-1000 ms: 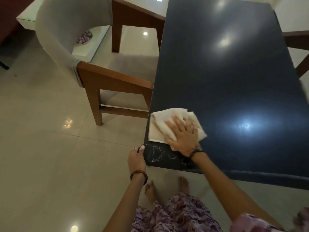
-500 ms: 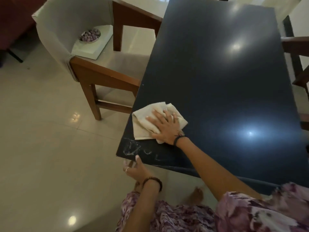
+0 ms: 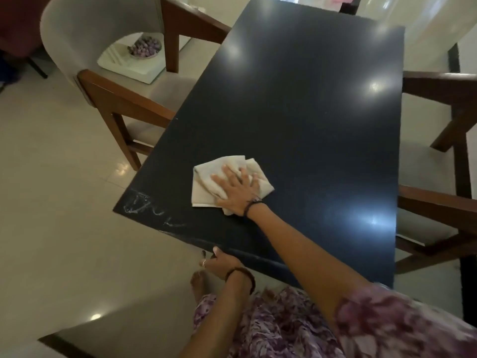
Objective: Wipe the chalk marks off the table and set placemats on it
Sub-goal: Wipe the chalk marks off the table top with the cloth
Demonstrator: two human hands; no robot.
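Observation:
A dark glossy table (image 3: 309, 104) fills the middle of the head view. White chalk marks (image 3: 144, 206) remain on its near left corner. A folded beige cloth (image 3: 206, 182) lies flat on the tabletop to the right of the marks. My right hand (image 3: 238, 191) presses down on the cloth with fingers spread. My left hand (image 3: 219, 263) grips the table's near edge, thumb on top. No placemats are in view.
A wooden chair with a grey curved back (image 3: 85, 55) stands at the table's left side. Another wooden chair (image 3: 444, 202) stands at the right side. A low white table with a bowl (image 3: 144, 47) sits beyond the left chair. The floor is glossy tile (image 3: 51, 228).
My right hand has slid the cloth to the right, away from the chalk marks. My left hand has moved right along the near edge and gripped it again. The camera shifted.

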